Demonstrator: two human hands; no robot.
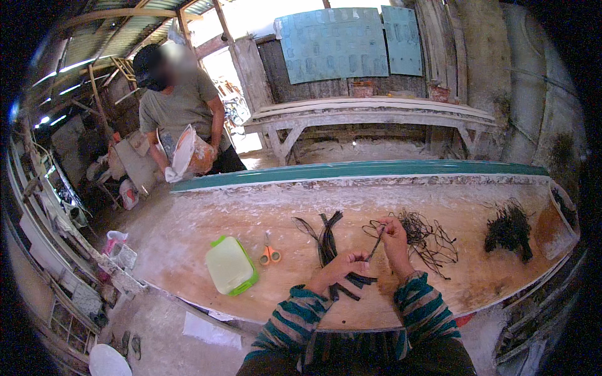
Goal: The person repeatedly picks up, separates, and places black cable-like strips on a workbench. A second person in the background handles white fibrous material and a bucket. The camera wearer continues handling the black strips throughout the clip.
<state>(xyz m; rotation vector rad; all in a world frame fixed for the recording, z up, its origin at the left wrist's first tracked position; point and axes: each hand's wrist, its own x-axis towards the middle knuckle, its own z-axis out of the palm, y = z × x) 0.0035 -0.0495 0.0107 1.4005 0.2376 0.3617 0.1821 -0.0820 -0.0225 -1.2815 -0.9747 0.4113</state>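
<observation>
and here's the thin dark cord (375,244), up at a slant, a loop near its upper end; just left of it, flat black strips (327,242) lie crossing in a loose bundle; to the right, black strings (431,239) sprawl, looped and tangled

Two hands (342,268) (395,240). From view centre: one pair of scissors (269,255), 7 o'clock; one green-edged container (229,266), between 7 and 8; one cord tangle (419,233), 4; one dark heap (511,229), 3; two blue panels (332,45) (402,41), 12 and 1; one co-worker (182,103), one bucket (201,156), 10. Black strips (326,241) overlap, count unclear.
</observation>
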